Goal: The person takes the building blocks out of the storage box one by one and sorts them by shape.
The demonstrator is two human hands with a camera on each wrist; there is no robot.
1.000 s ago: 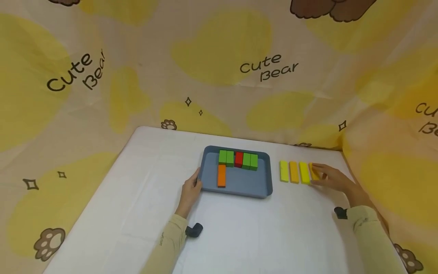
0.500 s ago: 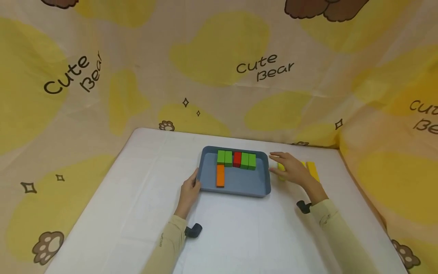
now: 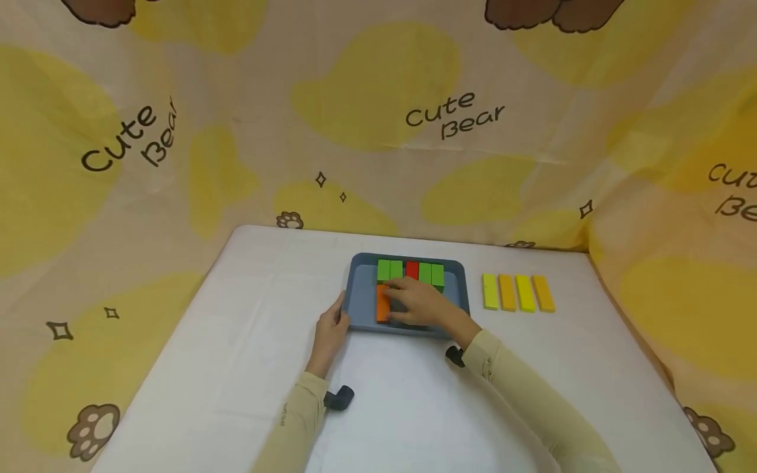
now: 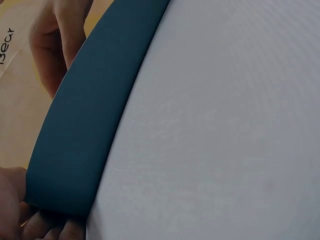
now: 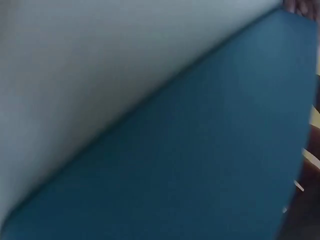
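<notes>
- The left hand (image 3: 331, 328) is seen at the left edge of a blue-grey tray (image 3: 361, 309); the rim is gripped, with the thumb laid against the tray's outer wall and the fingers curled at it.
- In the left wrist view, the tray's dark wall (image 4: 95, 115) runs diagonally just beside the fingertips (image 4: 50, 225), which are pressed at its lower corner on the white table cover (image 4: 225, 125).
- The right hand (image 3: 422, 303) is held inside the tray, lying over the tray floor with its fingers stretched toward the orange block (image 3: 382, 303).
- The orange block is touched by the right fingertips; whether it is pinched or only touched cannot be told, since the fingers are partly hidden by the hand itself.
- The orange block lies lengthwise in the tray, directly ahead of the right fingertips and just to the right of the left hand.
- Beyond the right hand, along the tray's far wall, a row is formed by two green blocks (image 3: 389, 269), a red block (image 3: 412, 269) and two more green blocks (image 3: 431, 272), all side by side.
- Well to the right of the right hand, outside the tray, four flat bars are laid in a row on the table: yellow (image 3: 489, 292), orange (image 3: 506, 292), yellow (image 3: 525, 293), orange (image 3: 543, 293).
- In the right wrist view, only the tray wall (image 5: 200, 160) and the white cover are shown, blurred.
</notes>
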